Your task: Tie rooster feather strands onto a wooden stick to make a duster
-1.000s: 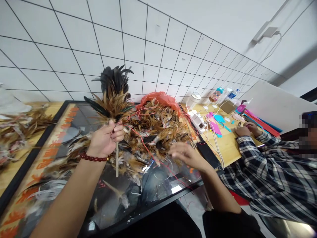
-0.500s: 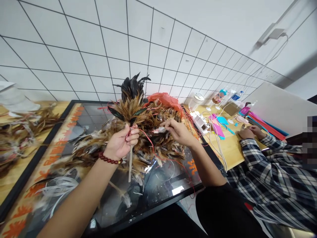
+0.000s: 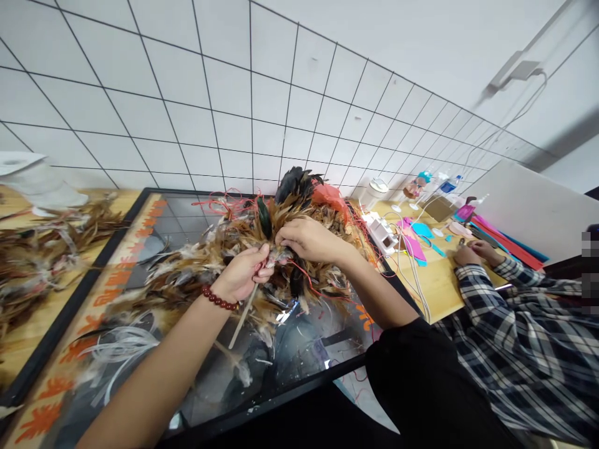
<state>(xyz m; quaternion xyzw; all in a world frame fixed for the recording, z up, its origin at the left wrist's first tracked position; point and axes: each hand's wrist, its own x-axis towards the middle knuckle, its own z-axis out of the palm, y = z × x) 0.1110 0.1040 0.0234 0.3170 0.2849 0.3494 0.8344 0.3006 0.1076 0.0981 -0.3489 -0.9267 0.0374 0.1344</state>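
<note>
My left hand [image 3: 244, 272], with a beaded bracelet at its wrist, is closed around the stick of a feather duster [image 3: 298, 187]. The bare pale stick [image 3: 241, 319] sticks out below the fist, and the head of black and brown feathers tilts away to the upper right. My right hand [image 3: 311, 240] is closed at the base of that head, pinching a small greyish-white feather [image 3: 282, 254] against it. Red string [image 3: 306, 273] trails from the binding toward the right. Loose brown feathers [image 3: 182, 274] lie in a heap beneath both hands.
A black-framed glass panel [image 3: 299, 349] lies under the heap. White plastic strips [image 3: 124, 343] are at its left; a red plastic bag [image 3: 330, 196] sits behind. To the right are a white power strip [image 3: 381, 234], cables and coloured pieces. A co-worker in a plaid shirt [image 3: 519, 355] sits there.
My right hand has moved left, bringing the feather against the duster's base. The duster has tilted to the right and dropped lower, its stick now slanting. My left hand has shifted slightly right.
</note>
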